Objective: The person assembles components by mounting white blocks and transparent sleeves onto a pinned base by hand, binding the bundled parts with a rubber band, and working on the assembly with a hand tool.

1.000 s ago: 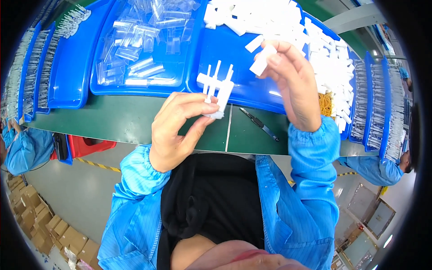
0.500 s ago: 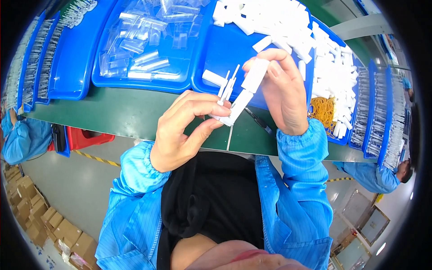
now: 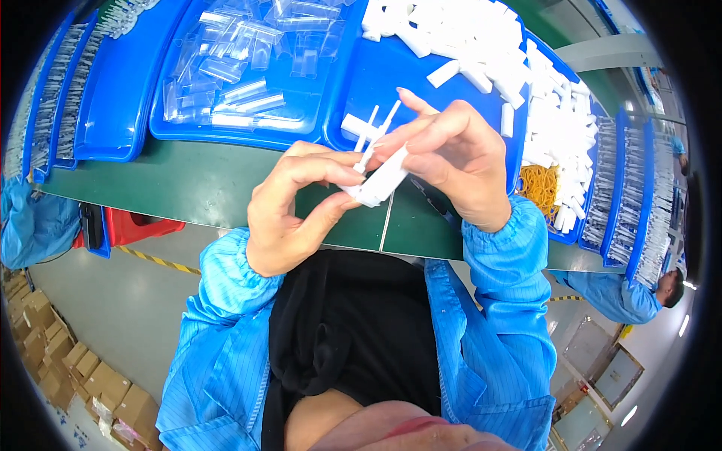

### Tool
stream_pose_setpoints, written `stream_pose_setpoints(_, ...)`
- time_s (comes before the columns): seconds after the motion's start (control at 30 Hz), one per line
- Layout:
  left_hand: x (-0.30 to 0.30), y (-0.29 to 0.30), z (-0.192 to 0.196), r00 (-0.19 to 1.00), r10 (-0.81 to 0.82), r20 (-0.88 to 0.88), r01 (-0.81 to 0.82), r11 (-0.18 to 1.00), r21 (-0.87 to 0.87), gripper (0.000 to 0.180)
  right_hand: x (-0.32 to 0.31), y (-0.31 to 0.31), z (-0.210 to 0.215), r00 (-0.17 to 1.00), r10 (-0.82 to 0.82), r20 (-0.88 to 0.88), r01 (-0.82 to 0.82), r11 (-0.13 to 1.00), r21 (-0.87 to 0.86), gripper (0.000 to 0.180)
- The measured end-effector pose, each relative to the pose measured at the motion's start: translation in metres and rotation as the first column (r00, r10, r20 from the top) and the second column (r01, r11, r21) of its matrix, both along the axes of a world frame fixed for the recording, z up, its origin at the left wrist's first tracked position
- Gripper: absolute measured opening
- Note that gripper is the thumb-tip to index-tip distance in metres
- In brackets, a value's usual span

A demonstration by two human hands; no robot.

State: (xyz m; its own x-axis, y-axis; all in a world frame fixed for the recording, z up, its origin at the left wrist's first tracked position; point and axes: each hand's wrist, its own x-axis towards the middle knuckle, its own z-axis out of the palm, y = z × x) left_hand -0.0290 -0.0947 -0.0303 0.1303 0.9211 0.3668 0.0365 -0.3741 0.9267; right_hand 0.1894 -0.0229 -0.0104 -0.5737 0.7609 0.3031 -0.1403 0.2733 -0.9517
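Observation:
In front of me, above the table's near edge, my left hand [image 3: 297, 210] pinches the lower end of a white plastic part with thin white rods [image 3: 385, 124] standing up from it. Beside the rods is a white block-like piece [image 3: 386, 177], tilted up to the right. My right hand [image 3: 462, 158] has its thumb and fingers closed on the upper end of this piece. Whether the piece and the rod part are joined cannot be seen, since fingers cover the contact. A loose white block [image 3: 359, 127] lies in the blue tray [image 3: 368, 83] just behind my hands.
More white blocks [image 3: 477, 30] fill that tray's far side. To its left, a blue tray holds clear plastic sleeves [image 3: 241, 68]. Yellow rubber bands [image 3: 538, 188] lie among white pieces at right. A dark, slim tool [image 3: 436, 199] rests on the green table [image 3: 218, 184] under my right hand.
My right hand has come down and left. The white piece it held above the other now sits lower, overlapping the part in my left hand, which has shifted slightly left.

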Motion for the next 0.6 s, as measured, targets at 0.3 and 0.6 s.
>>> stream_pose_setpoints(0.3,-0.027,-0.002,-0.005,0.93,0.307,-0.202,-0.266,0.942,0.205,0.036,-0.021,0.02,0.003,0.786,-0.42,0.455,0.104,0.814,0.571,0.017)
stream_pose_setpoints(0.6,-0.027,-0.002,0.005,0.834,0.328,-0.443,-0.173,0.919,0.354,0.045,-0.023,0.036,-0.001,0.825,-0.277,0.492,0.221,0.96,0.17,0.025)
